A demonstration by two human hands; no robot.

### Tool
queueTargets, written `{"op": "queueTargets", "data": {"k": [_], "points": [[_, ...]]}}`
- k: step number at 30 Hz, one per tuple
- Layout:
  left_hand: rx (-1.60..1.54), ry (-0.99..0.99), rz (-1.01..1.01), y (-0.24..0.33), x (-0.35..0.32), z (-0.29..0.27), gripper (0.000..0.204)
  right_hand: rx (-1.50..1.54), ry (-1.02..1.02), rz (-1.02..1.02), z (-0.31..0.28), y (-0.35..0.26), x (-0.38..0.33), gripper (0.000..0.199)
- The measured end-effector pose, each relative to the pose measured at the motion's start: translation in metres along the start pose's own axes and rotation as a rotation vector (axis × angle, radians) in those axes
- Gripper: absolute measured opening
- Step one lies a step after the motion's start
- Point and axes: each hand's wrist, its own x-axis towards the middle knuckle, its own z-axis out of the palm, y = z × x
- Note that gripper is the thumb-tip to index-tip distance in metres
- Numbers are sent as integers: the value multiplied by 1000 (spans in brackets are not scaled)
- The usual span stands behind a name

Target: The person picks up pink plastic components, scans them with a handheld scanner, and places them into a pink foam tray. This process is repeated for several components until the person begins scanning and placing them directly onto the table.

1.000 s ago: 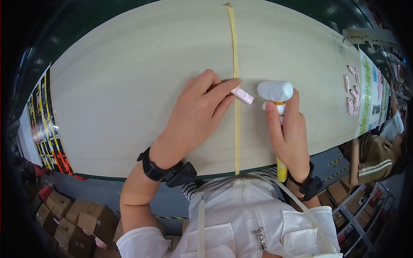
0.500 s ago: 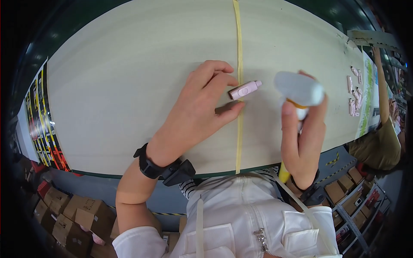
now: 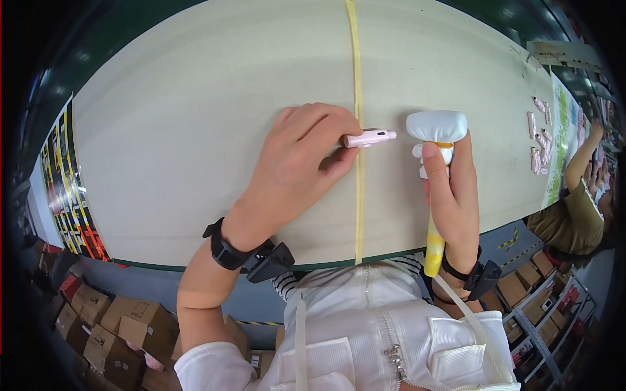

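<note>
- Head view: a pale table (image 3: 195, 98) spans the scene from left to right, and a yellow tape strip (image 3: 359, 208) crosses it from near to far.
- At the right, a co-worker (image 3: 574, 221) in a brown top is beside the table; at the near left, brown cartons (image 3: 147, 326) sit lower than the tabletop.
- The left hand (image 3: 293, 153) is over the table, left of the strip, its thumb and fingertips pinching the left end of a pink piece.
- The right hand (image 3: 456, 195) is right of the strip, thumb and fingers curled around a white-headed item (image 3: 437, 124) just under its head; the item's yellow lower end points toward the near edge.
- Loose pink pieces (image 3: 532, 124), a small group, lie at the far right of the table. They appear set aside; whether they are finished or waiting cannot be told.
- The pink piece (image 3: 370, 139) lies across the strip, its narrower tip directed right toward the white head, with a gap between them.
- Progress, as judged from this arrangement: both held objects are in hand and apart, neither set down, so work on this pair seems incomplete; how much else is left cannot be told.
</note>
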Motion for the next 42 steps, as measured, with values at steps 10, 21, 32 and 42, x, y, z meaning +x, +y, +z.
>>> {"op": "queueTargets", "data": {"k": [10,21,32,42], "points": [[341,110,-197,-28,-2,-72,22,-278,306,-348,-37,46,24,56],[744,29,-371,9,16,-126,49,-617,472,-280,-190,115,20,77],[413,-664,501,121,100,83,72,-920,399,-309,-275,185,85,80],[508,-761,695,89,82,84,50,-799,245,-609,-189,104,96,62]]}}
